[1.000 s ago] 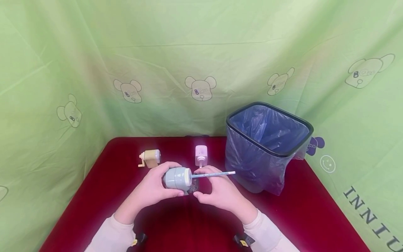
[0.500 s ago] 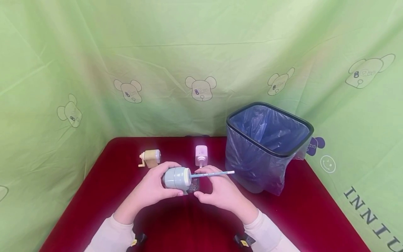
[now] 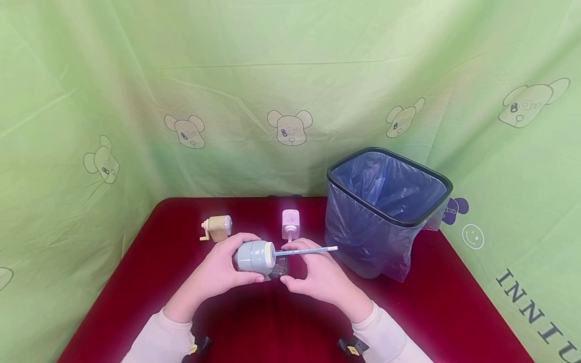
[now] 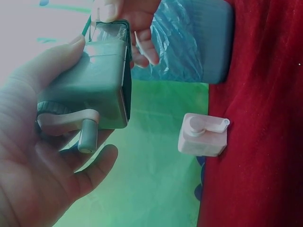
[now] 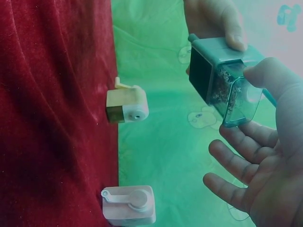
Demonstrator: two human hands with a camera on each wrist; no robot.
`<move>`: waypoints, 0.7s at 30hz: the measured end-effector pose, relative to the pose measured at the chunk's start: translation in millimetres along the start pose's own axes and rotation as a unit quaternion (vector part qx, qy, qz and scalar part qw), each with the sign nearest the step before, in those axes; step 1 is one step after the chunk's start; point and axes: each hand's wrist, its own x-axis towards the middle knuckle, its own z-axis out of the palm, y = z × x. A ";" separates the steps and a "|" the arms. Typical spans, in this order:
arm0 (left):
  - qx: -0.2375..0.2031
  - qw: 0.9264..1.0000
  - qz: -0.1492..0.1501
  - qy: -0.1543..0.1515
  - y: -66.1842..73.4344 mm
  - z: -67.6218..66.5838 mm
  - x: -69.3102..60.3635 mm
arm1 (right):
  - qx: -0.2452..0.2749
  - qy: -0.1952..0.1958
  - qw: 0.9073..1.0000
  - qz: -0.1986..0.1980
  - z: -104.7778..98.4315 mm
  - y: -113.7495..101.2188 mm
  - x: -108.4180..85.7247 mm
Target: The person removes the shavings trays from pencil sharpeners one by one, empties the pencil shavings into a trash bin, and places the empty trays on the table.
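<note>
My left hand [image 3: 220,269] grips a grey-blue crank pencil sharpener [image 3: 255,257] around its body, above the table. Its crank [image 4: 71,122] faces the left palm in the left wrist view. A blue pencil [image 3: 308,250] with a pale end sticks out of the sharpener's white front ring, pointing right. Between thumb and fingers, my right hand [image 3: 324,275] pinches the clear shavings drawer [image 5: 242,101], which stands partly out of the sharpener. Dark shavings [image 5: 222,85] show inside it. The pencil's inner end is hidden in the sharpener.
A yellow crank sharpener [image 3: 219,228] stands at the back left of the red table [image 3: 181,212], and a pink one [image 3: 290,224] at the back middle. To the right is a bin with a black rim [image 3: 372,207] and bluish liner [image 3: 363,237]. Green printed curtains [image 3: 236,166] surround the table.
The right hand has shifted very slightly to the right, and a little more of the clear drawer shows beside the sharpener. The left hand stays nearly still.
</note>
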 end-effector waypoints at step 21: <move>-0.001 1.000 0.007 -0.003 -1.4 2.6 -0.5 | -0.001 -0.004 1.000 0.015 -2.9 -0.1 -3.3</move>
